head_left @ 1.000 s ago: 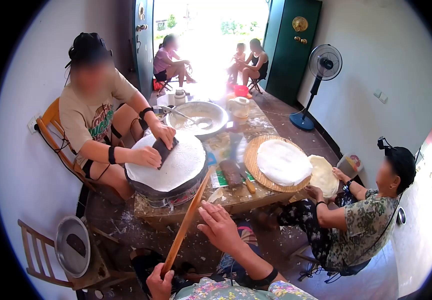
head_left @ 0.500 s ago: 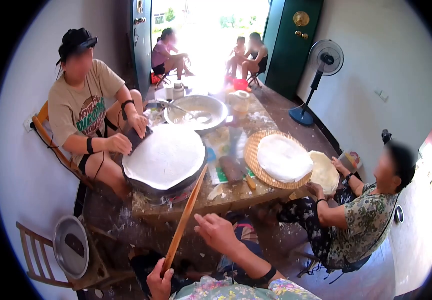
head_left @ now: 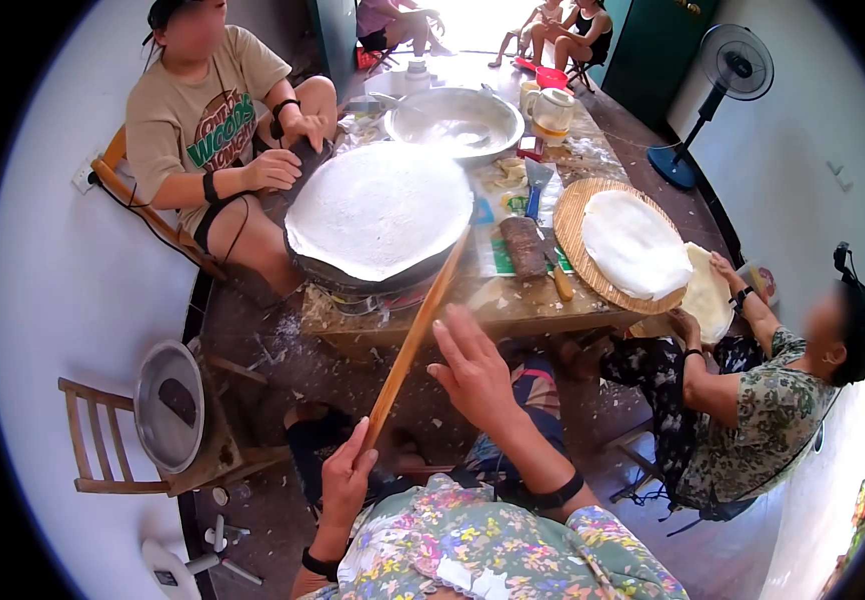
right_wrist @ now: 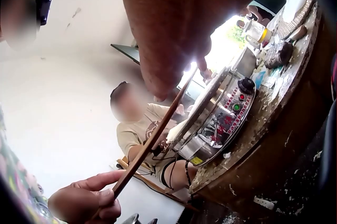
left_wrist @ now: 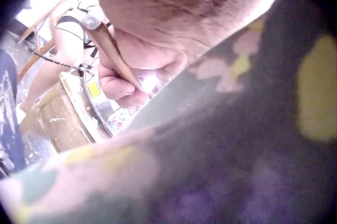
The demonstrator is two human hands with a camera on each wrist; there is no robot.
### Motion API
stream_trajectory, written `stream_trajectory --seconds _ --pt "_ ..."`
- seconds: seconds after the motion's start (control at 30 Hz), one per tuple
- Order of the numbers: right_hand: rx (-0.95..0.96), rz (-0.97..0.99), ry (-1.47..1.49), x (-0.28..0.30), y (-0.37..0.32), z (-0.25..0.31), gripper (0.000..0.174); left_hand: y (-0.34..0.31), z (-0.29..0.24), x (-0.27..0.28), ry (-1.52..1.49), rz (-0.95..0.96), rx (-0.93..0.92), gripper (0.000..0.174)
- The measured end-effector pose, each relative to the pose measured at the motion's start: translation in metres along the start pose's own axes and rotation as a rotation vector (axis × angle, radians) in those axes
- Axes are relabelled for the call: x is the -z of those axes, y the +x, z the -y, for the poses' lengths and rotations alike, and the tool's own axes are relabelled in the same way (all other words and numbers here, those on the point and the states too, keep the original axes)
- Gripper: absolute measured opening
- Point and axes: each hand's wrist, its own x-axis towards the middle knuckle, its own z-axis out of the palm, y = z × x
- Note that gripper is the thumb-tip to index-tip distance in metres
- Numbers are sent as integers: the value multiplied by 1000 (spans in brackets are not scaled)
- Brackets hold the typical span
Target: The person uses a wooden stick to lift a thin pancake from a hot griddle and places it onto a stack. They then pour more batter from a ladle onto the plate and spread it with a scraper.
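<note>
While left hand (head_left: 345, 482) grips it, stick (head_left: 419, 338) slants — beside right hand (head_left: 480, 382).

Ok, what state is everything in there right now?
Wooden stick: held slanted
Left hand: curled round the stick
Right hand: open, fingers extended
Griddle: white sheet on top; power unclear
Large basin: uncovered
Pitcher: upright, amber liquid inside
Round board: another sheet on it
Fan: upright; spinning unclear
Green door: open

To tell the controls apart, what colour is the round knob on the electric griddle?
Black; the knob shows best in the right wrist view.
</note>
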Motion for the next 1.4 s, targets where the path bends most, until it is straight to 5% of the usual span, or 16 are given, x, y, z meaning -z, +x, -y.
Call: stream_trajectory --seconds 0.8,1.13,1.4 --pt "-7 100 -6 -25 20 -19 60 44 -5 -4 -25 63 -1 49" --pt "151 241 -49 -80 105 -42 65 102 -9 29 212 -39 -23 47" --pt "50 205 31 -110 150 -51 65 146 -23 53 440 39 -23 45"
